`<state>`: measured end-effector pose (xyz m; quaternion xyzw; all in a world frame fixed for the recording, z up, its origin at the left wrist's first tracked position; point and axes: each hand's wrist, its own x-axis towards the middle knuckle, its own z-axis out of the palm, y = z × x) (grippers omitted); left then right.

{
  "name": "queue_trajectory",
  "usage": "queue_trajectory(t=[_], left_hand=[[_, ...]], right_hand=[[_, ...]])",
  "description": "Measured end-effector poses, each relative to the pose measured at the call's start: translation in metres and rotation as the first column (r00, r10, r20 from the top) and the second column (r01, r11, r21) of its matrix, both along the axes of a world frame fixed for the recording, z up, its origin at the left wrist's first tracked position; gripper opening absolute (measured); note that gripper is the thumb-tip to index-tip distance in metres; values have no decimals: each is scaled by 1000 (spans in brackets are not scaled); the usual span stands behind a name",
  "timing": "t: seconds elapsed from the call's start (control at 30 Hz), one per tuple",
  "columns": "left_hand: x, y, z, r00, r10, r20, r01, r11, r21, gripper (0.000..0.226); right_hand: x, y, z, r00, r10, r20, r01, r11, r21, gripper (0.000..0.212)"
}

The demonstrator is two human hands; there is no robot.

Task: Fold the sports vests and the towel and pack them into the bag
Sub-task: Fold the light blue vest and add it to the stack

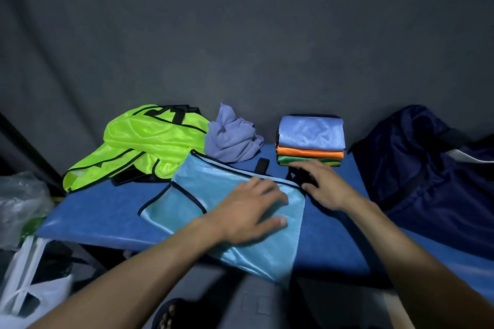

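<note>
Left hand [251, 212] lies palm-down, fingers straight, pressing the light blue vest [235, 211] on the blue surface [107, 222]; right hand [324, 185] reaches forward, fingers spread, holding nothing, near the folded stack [311, 141]; bag [427, 163] far right.

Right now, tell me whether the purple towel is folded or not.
Not folded. The purple towel sits crumpled in a heap at the back of the blue mat, between the neon vest and the folded stack.

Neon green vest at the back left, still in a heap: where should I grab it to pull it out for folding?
Pinch the neon green vest by its black-trimmed corner nearest the front left, coming in from the left. That end lies spread on the blue table, clear of the purple towel and the light blue vest.
</note>
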<state>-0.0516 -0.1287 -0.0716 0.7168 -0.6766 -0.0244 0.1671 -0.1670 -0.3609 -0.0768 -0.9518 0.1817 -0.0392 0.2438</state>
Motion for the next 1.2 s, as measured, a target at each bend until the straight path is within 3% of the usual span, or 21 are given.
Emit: queue_trajectory(t=[0.1,0.2,0.33,0.47,0.57,0.67,0.8,0.93,1.07,1.2], left_hand=[[8,6,-22,991,-19,133,5,994,107,59],[23,15,-27,994,15,104,-19,999,39,55],[42,12,-18,983,182,21,-180,981,-68,43],[51,2,-19,949,302,91,-304,953,0,53],[56,1,-24,941,315,121,-319,948,7,54],[60,-1,-23,936,327,130,-333,943,24,55],[59,-7,-18,916,386,106,-394,916,69,61],[53,-19,-15,887,431,165,-436,900,-10,37],[43,-37,-12,951,277,138,-262,958,-119,31],[34,-54,-14,990,138,33,-132,979,-155,17]], right_hand=[[5,0,-2,998,-8,57,12,998,-60,40],[7,-1,10,995,-3,95,17,989,-145,39],[8,4,28,989,103,-104,-132,936,-326,59],[15,9,31,970,105,-218,-186,901,-392,59],[19,9,30,956,99,-276,-194,919,-344,43],[20,3,36,945,58,-321,-165,934,-317,6],[13,-11,49,961,66,-270,-124,971,-204,15],[7,-13,48,998,40,-45,-38,998,51,19],[9,-12,41,990,-61,125,28,967,254,15],[11,-9,35,987,-131,90,88,923,375,27]])
